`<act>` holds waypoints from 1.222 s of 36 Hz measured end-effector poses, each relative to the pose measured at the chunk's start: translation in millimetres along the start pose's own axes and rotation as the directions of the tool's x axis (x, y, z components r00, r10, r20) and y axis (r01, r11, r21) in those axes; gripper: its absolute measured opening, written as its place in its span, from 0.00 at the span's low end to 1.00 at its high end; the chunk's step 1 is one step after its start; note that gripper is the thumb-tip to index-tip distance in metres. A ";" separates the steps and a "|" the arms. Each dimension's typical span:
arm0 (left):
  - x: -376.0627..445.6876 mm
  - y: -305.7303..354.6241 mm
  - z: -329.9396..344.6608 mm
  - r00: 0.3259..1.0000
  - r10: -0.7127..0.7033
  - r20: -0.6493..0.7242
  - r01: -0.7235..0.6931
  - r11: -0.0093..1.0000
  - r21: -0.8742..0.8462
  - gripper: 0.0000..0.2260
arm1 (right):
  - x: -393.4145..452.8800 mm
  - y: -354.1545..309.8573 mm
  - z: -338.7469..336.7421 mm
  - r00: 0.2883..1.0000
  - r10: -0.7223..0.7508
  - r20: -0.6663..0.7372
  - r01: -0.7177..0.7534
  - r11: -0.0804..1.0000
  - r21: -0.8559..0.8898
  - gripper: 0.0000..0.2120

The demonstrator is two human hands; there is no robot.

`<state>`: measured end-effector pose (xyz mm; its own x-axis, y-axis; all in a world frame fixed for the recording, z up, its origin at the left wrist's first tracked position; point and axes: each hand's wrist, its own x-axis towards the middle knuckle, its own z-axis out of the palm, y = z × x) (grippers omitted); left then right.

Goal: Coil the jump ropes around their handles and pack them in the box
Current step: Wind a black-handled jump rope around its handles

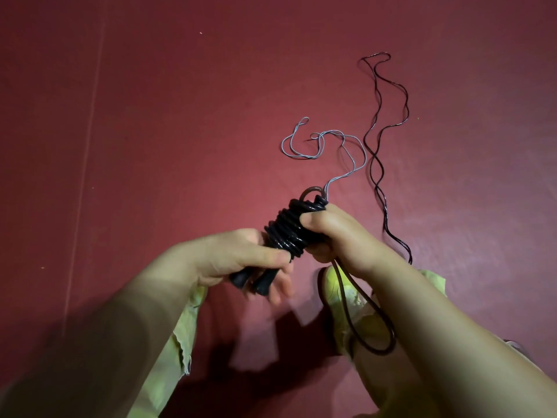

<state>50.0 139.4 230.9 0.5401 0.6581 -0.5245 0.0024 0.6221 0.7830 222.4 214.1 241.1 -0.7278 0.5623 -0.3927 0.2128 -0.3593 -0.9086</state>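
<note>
**Jump rope half-wound, two more cords loose on the floor**

The jump rope (287,229) in hand is a dark, glossy one, held in the air above the red floor (150,131) between the person's two hands. Starting at the left, the left hand (238,260) is curled round the lower ends of the two black handles (253,280), which stick out side by side below the fingers. Above that grip the cord is already wound in a tight stack of turns round both handles, rising toward the upper right. The right hand (334,236) clamps the upper part of this coil, thumb pressed on the wraps. From under that hand a slack loop of the dark cord (373,315) hangs down past the wrist over yellow-green fabric (clothing, by the look of it), so some length is yet to be wound.

Further right and farther off, a thin grey cord (331,143) lies in loose curls on the floor, its near end running toward the top of the coil; whether it joins the bundle cannot be told. Right of that a thin dark cord (382,140) snakes doubled over the floor, uncoiled.

As a judgement, the task is at an early stage: one rope is mostly wrapped but not finished, the others look untouched, and no box shows in view, so all packing is left.
</note>
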 end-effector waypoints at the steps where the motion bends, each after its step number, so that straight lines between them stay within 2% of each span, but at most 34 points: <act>1: -3.2 -1.0 -1.1 0.994 0.011 0.113 -0.004 0.998 -0.061 0.28 | -0.8 0.7 0.4 0.999 -0.031 0.031 0.029 0.999 0.036 0.08; 4: -2.7 -4.6 0.1 0.945 0.080 0.318 0.015 0.959 -0.284 0.30 | -3.3 -0.2 -2.0 0.993 -0.092 0.081 0.078 0.984 0.159 0.10; 6: 1.7 -6.6 3.6 0.931 0.075 0.358 0.080 0.913 -0.399 0.34 | -4.6 -1.5 -4.7 0.992 -0.088 0.094 0.069 0.979 0.191 0.13; 8: 4.7 -6.4 6.2 0.935 0.044 0.351 0.117 0.898 -0.425 0.34 | -4.7 -2.0 -6.0 0.991 -0.067 0.116 0.047 0.984 0.171 0.14; 12: 5.1 0.6 5.2 0.971 -0.077 0.226 0.162 0.907 -0.389 0.34 | -4.3 -2.2 -10.0 0.983 -0.001 0.183 -0.016 0.996 0.093 0.16; 16: 4.0 2.2 2.7 0.980 -0.171 0.104 0.192 0.950 -0.248 0.35 | -6.1 -4.7 -13.9 0.979 0.034 0.201 -0.035 0.999 0.004 0.18; 19: 3.1 1.2 3.6 0.983 -0.183 0.003 0.182 0.974 -0.132 0.34 | -7.3 -4.2 -15.6 0.977 0.048 0.209 -0.039 0.998 -0.051 0.14; 22: 4.6 -2.6 2.1 0.970 -0.182 -0.159 0.182 0.983 -0.018 0.34 | -7.1 0.6 -15.6 0.985 0.108 0.135 -0.097 0.991 -0.091 0.11; 25: 8.2 -4.0 3.1 0.930 -0.184 -0.317 0.213 0.975 0.060 0.36 | -3.8 5.2 -11.8 0.989 0.150 0.019 -0.146 0.982 -0.117 0.10; 30: 15.6 -6.5 2.6 0.860 -0.159 -0.485 0.259 0.955 0.147 0.32 | -1.6 5.7 -6.7 0.971 0.220 -0.097 -0.235 0.952 -0.194 0.10; 34: 18.3 -9.1 0.7 0.825 -0.141 -0.548 0.292 0.936 0.198 0.29 | 0.3 7.1 -3.9 0.959 0.258 -0.121 -0.279 0.935 -0.219 0.09; 38: 16.6 -6.3 -1.4 0.823 -0.104 -0.559 0.249 0.950 0.190 0.28 | 0.4 6.7 -4.7 0.954 0.269 -0.132 -0.291 0.936 -0.199 0.10; 41: 15.4 -5.8 -6.2 0.813 -0.058 -0.579 0.217 0.953 0.210 0.26 | 0.1 5.9 -3.2 0.967 0.227 -0.119 -0.245 0.953 -0.176 0.07; 43: 14.3 -4.2 -7.0 0.827 -0.039 -0.560 0.178 0.964 0.197 0.23 | -0.8 4.9 -1.9 0.979 0.168 -0.114 -0.185 0.970 -0.156 0.06; 44: 14.2 -4.0 -7.3 0.839 -0.016 -0.544 0.153 0.967 0.206 0.24 | -1.7 4.2 -1.6 0.983 0.142 -0.116 -0.159 0.975 -0.154 0.05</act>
<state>51.6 149.3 217.9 -0.0045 0.7726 -0.6349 0.2582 0.6142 0.7457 225.6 212.9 237.7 -0.6093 0.5885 -0.5314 0.4236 -0.3250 -0.8455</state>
